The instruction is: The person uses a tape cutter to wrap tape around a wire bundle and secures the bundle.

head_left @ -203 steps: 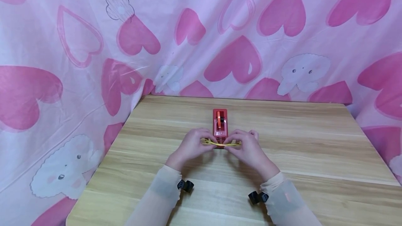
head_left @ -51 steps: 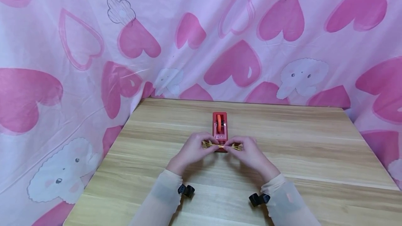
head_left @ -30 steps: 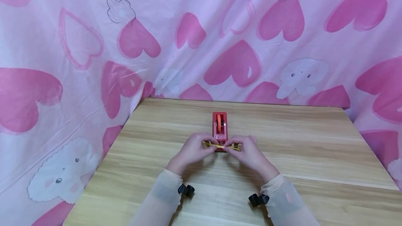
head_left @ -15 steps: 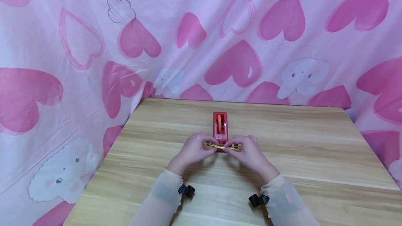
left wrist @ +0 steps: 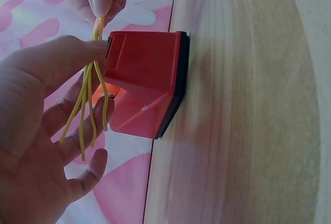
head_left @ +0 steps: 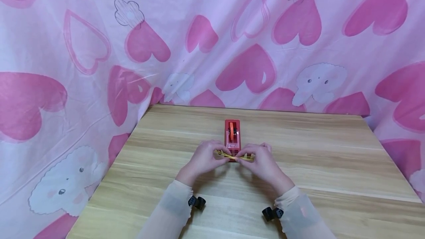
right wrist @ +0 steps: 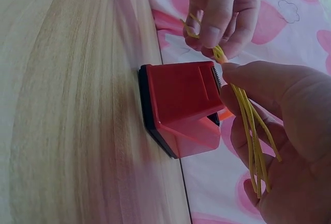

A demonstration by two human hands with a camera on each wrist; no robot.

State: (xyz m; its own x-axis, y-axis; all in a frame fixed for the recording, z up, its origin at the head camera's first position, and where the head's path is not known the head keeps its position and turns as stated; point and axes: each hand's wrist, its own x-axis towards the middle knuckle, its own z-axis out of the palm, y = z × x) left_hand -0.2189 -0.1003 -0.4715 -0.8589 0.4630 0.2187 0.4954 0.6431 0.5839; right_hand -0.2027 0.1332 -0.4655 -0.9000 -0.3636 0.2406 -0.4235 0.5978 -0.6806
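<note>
A bundle of thin yellow wires [left wrist: 85, 110] stretches between both hands, with a band of orange tape [left wrist: 98, 26] around its middle. My left hand [head_left: 206, 156] pinches it between thumb and fingers left of centre, and loose ends fan out over the palm. On the other side, my right hand [head_left: 262, 159] pinches it close to the taped part; wire ends [right wrist: 253, 136] hang past its fingers. Right behind the bundle stands a red tape dispenser [head_left: 233, 146], carrying a roll of orange tape [head_left: 231, 131]. Fingers partly cover the taped middle.
The dispenser's toothed cutter [right wrist: 216, 77] faces the hands at close range. Everything is on or above a wood-grain table [head_left: 166, 132]. A pink curtain [head_left: 199, 62] with hearts hangs behind the table and along its sides.
Both hands keep hold of the wire bundle in front of the dispenser. Only small finger shifts show, and the bundle now slants slightly down to the right. The head view has tipped a little.
</note>
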